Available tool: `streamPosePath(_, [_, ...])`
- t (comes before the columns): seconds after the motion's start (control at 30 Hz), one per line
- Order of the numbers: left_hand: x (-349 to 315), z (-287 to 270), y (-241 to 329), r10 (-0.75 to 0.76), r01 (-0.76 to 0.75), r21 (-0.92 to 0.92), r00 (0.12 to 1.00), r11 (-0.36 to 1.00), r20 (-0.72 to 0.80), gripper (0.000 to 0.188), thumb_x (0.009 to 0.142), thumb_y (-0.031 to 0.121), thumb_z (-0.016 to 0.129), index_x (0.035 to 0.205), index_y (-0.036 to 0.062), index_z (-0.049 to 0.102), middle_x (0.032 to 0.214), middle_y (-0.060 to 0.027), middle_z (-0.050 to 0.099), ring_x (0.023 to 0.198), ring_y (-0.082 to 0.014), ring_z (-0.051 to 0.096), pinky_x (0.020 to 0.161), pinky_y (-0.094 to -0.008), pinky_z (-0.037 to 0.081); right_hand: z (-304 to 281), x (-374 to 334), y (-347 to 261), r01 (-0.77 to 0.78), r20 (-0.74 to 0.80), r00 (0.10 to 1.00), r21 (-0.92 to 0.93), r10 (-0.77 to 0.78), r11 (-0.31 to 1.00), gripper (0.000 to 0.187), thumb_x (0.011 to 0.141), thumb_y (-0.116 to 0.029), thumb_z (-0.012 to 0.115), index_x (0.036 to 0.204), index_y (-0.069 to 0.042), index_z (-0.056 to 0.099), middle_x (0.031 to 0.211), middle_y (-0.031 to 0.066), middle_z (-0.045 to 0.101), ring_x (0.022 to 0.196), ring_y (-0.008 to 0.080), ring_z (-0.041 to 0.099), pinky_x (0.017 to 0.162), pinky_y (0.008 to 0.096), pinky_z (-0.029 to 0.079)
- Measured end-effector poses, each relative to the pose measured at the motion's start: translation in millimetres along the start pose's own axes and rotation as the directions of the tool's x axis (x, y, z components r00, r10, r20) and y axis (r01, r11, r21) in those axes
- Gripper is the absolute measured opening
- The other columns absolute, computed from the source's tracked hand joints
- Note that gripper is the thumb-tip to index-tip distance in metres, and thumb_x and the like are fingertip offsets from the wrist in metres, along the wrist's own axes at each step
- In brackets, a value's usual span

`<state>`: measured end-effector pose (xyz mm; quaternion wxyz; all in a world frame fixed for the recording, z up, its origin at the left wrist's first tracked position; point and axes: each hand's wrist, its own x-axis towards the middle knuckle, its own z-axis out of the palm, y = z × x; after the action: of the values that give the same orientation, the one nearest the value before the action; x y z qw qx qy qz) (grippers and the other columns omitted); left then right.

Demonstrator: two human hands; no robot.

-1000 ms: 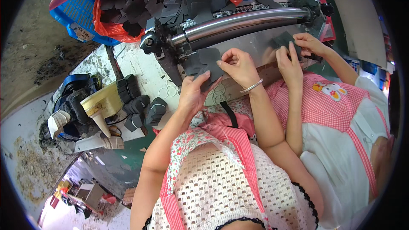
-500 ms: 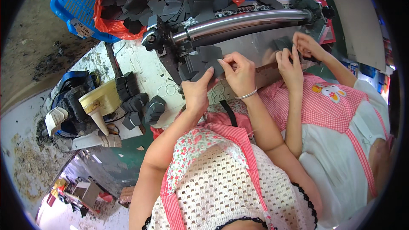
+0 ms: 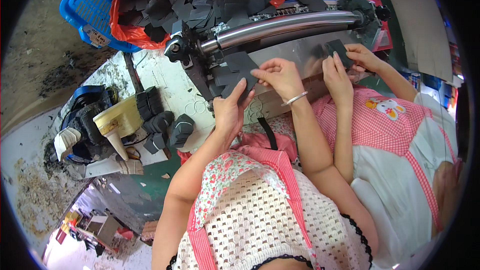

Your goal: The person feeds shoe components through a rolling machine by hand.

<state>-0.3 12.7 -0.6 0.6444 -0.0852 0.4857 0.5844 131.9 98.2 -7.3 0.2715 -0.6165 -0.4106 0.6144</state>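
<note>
In my left hand (image 3: 231, 112) is a small fanned bunch of thin dark grey sheet pieces (image 3: 231, 79), the thumb lying over them. To its right, my right hand (image 3: 283, 77), with a silver bangle at the wrist, pinches the right corner of an upper dark grey piece (image 3: 241, 63) between thumb and fingertips. Both hands are just in front of a machine with a long shiny metal roller (image 3: 290, 27). The fingers of my left hand behind the pieces are partly hidden.
A co-worker's hands (image 3: 340, 77) hold a dark piece (image 3: 338, 52) at right. Behind the roller, a red plastic bag (image 3: 137, 35) overflows with dark pieces beside a blue basket (image 3: 92, 7). Tied dark bundles (image 3: 181, 129) and a cream tape dispenser-like object (image 3: 117, 117) stand left.
My right hand has shifted slightly up and right, and the upper piece now slants toward its fingertips. The co-worker's hands have moved, with a dark piece now plainly showing between them.
</note>
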Motion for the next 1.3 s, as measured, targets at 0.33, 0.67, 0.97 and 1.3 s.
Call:
streamPosePath(0.33, [3.0,5.1,-4.6,0.011,-0.009,-0.069,1.000,0.998,0.024,0.020,0.088,0.006,0.065,0.103,-0.0064,0.059,0.103,-0.0125,0.064,0.090,-0.0222,0.066,0.082,-0.0326,0.059,3.1,14.3,-0.8,-0.106,0.026,0.994,0.045,0.105,0.993,0.017,0.084,-0.005,0.068,0.081,0.003,0.053,0.074,0.0133,0.065,0.056,0.0174,0.065,0.048,0.0258,0.054])
streamPosePath(0.67, [2.0,6.4,-3.6,-0.009,0.014,-0.078,0.998,0.997,0.064,0.023,0.088,0.007,0.064,0.104,-0.0080,0.057,0.105,-0.0138,0.062,0.093,-0.0280,0.065,0.081,-0.0338,0.060,-1.5,16.4,13.0,0.174,0.038,0.985,-0.134,-0.171,0.976,0.043,0.077,-0.024,0.079,0.097,0.004,0.052,0.076,0.0108,0.065,0.057,0.0150,0.064,0.052,0.0247,0.050])
streamPosePath(0.97, [6.4,4.5,-0.5,-0.067,0.063,0.055,0.996,0.996,0.065,0.025,0.089,0.007,0.063,0.109,-0.0049,0.057,0.107,-0.0141,0.062,0.095,-0.0260,0.065,0.080,-0.0343,0.060,-4.0,-4.7,9.5,0.080,0.265,0.958,0.120,-0.109,0.990,0.023,0.082,-0.010,0.074,0.098,0.003,0.064,0.079,0.0047,0.065,0.062,0.0084,0.060,0.055,0.0182,0.047])
streamPosePath(1.3, [1.6,-3.8,5.1,-0.057,0.058,-0.003,0.992,0.998,0.115,0.023,0.088,0.007,0.066,0.108,-0.0009,0.059,0.105,-0.0091,0.062,0.092,-0.0186,0.063,0.082,-0.0355,0.059,-9.1,3.7,9.2,0.088,0.151,0.986,-0.104,-0.072,0.991,0.022,0.083,-0.014,0.071,0.095,0.004,0.069,0.068,0.0053,0.066,0.057,0.0083,0.059,0.052,0.0201,0.046])
